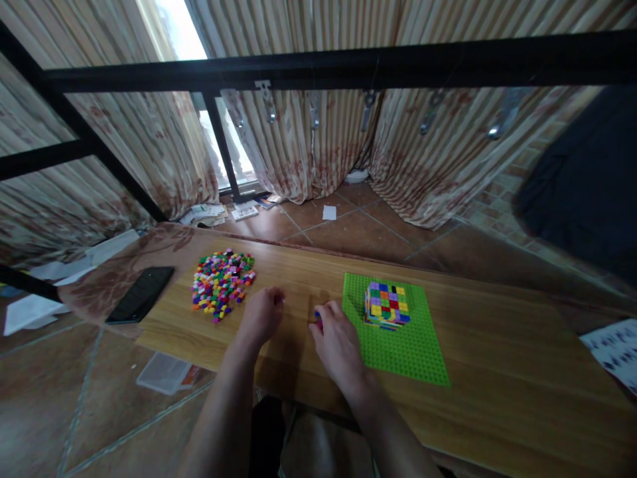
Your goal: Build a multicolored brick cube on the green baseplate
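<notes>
My right hand (338, 338) pinches small blue and purple toy bricks (318, 317) between thumb and fingertips, just left of a green baseplate (411, 355). On that plate stands a block built of many coloured bricks (387, 305), several layers high. My left hand (263, 315) is curled closed above the wooden board, its fingers turned inward. Whatever it may hold is hidden. Close to its left lies a loose pile of small coloured bricks (221, 282).
A black phone (140, 294) rests on patterned cloth at the left. Below the board's front edge, a clear plastic box (164, 373) sits on the tiled floor. A black metal rail (318, 66) crosses in front of the curtains. A printed sheet (614, 352) is at far right.
</notes>
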### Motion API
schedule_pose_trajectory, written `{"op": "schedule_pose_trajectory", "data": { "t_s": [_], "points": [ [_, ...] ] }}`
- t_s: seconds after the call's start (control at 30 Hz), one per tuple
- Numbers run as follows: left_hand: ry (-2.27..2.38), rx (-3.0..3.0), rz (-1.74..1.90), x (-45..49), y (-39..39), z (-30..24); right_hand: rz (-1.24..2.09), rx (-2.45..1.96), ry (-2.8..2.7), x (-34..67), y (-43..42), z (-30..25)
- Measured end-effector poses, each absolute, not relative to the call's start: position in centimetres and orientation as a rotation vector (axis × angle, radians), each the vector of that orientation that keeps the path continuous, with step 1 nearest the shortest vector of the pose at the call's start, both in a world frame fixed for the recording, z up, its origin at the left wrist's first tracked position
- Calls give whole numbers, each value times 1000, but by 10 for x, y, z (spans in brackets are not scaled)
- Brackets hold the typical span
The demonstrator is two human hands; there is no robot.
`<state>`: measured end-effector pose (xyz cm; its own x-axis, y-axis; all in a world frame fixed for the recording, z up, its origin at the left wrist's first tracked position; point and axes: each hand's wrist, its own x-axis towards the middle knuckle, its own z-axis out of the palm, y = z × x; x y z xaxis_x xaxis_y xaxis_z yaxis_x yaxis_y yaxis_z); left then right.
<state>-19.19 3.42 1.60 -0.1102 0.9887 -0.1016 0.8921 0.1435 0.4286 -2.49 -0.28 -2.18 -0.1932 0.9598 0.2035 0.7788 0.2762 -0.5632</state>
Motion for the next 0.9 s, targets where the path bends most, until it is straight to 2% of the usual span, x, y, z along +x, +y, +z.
{"op": "schedule_pose_trajectory", "data": {
  "t_s": [0.37, 0.47, 0.67, 0.9],
  "points": [
    [2577, 1555, 548, -228, 36, 22, 369, -1534, -2045, -28, -1, -26],
    [2494, 1533, 607, -216, 30, 25, 380, -1544, -2048, -27, -1, -26],
    [2020, 1614, 420, -184, 23, 14, 378, -1555, -2053, -26, 0, -26],
    [2292, 1562, 456, -204, 27, 18, 409, -1557, -2054, -30, 3, -27]
  ]
}}
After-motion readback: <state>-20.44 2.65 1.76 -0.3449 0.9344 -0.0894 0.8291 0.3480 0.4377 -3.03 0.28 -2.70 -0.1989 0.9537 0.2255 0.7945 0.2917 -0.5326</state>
